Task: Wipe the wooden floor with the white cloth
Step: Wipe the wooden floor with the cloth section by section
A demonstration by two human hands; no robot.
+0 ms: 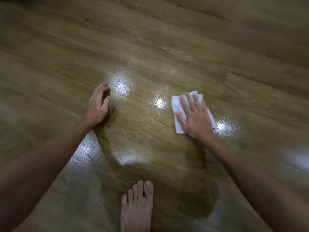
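Though flattened, white cloth (177,106) beneath fingers (192,102)

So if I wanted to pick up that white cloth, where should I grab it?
Probably the far-left corner of the white cloth: it lies flat on the wooden floor, and the right hand covers its middle. Come from the left and pinch that bare corner.

Brown wood-grain plank floor (150,39) fills the view; several bright white light reflections (122,85) lie near its middle.

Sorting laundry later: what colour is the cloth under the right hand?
Plain white cloth, no pattern, seen in the head view.
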